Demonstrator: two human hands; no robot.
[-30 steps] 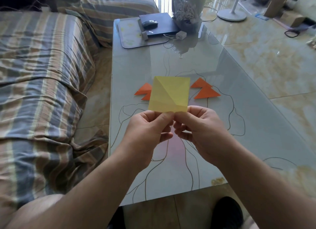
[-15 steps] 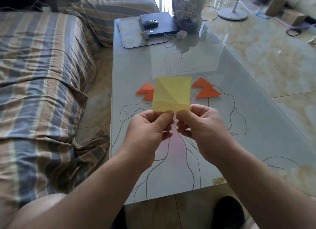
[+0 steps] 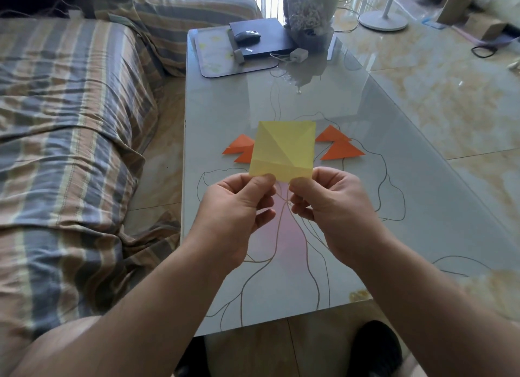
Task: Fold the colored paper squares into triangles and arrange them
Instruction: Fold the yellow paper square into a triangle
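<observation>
The yellow paper square [image 3: 283, 151] conceals the inner portions of the left orange triangles [image 3: 239, 149] and part of the right orange triangles [image 3: 337, 147]. Its lower edge is covered by the thumbs of both hands. The clear bag [image 3: 309, 9] and fan stand [image 3: 384, 19] are cut off by the top edge. The laptop [image 3: 261, 40] logo is too small to read.

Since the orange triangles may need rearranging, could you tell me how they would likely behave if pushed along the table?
The orange triangles lie flat on the glossy table, so they would probably slide easily. Being thin folded paper, they are likely very light and may skew or lift at an edge rather than travel straight.
</observation>
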